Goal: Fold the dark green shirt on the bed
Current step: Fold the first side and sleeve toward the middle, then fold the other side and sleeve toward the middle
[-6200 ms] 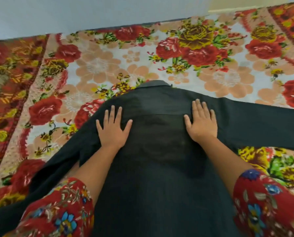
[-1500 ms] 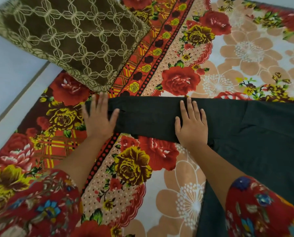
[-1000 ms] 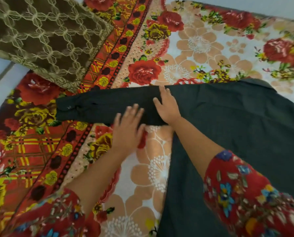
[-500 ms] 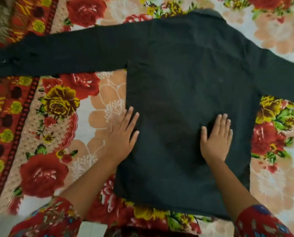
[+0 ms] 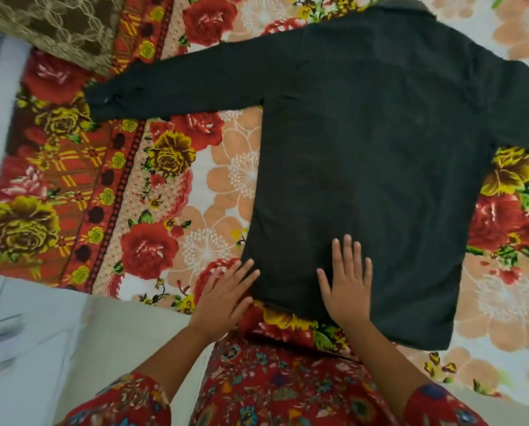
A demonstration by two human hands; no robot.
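- OK, dark green shirt (image 5: 364, 149) is spread flat on the floral bedsheet (image 5: 214, 186), back panel up. The collar (image 5: 404, 4) is at the far end and the hem (image 5: 349, 325) is nearest the person.
- L-side sleeve (image 5: 180, 87) is stretched straight out from the shirt body. Its cuff (image 5: 103, 101) stops just short of the brown patterned cushion (image 5: 51, 26).
- R-side sleeve (image 5: 521, 96) runs off the other way and the frame edge cuts it, so that cuff is out of view.
- R hand (image 5: 347, 284) is palm-down on the shirt, just above the hem and a bit L of the body's middle. Fingers are straight and lightly spread, pointing toward the collar, thumb out to the side. It's gripping nothing, just flat on the cloth.
- L hand (image 5: 226, 290) is at the shirt's near-L corner, w/ fingers straight and fanned and the tips touching the shirt's edge. The palm sits on the bedsheet just beside the shirt. No cloth pinched that I can see, and the fingers are a bit blurred.
- The cushion sits beyond the L-side sleeve, far-L of the shirt, partly out of frame.
- Red floral garment (image 5: 287, 388) on the person shows just below the shirt's hem, and both forearms come out of matching sleeves.
- Pale floor (image 5: 42, 348) shows near-L of the shirt, past the bedsheet's edge.
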